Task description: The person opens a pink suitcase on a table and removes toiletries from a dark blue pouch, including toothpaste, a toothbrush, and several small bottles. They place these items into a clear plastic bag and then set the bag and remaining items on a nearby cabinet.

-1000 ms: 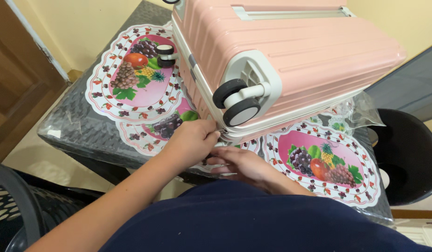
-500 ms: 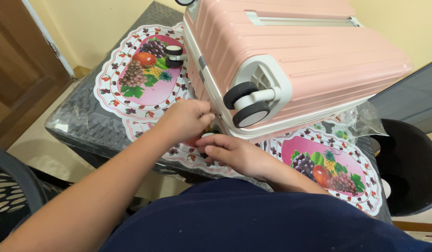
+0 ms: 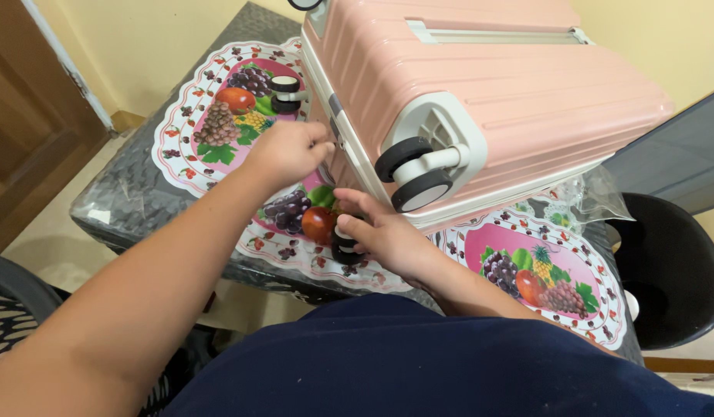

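Far left there's a wooden door (image 3: 29,116) and a bit of a dark plastic chair (image 3: 17,309) down in the corner. Then the dark glass-topped surface (image 3: 133,201) with fruit-print placemats on it; the left placemat (image 3: 210,116) shows grapes, an apple and a pineapple.

The left hand (image 3: 289,150) is up against the side of the pink suitcase (image 3: 488,85), fingers pinched tight at the seam where the zipper runs. The grip is narrow, closed on something small there, probably the zipper pull, though I can't make it out properly.

The suitcase itself lies on its side across the surface, wheels pointing toward the camera. One caster (image 3: 419,174) sticks out at the near corner, another caster (image 3: 286,93) sits farther back.

The right hand (image 3: 380,235) is under the near lower corner, curled loosely around a third wheel (image 3: 345,243) low down.

Further right, another placemat (image 3: 538,270), a clear plastic bag (image 3: 588,197), and a black chair (image 3: 673,270).
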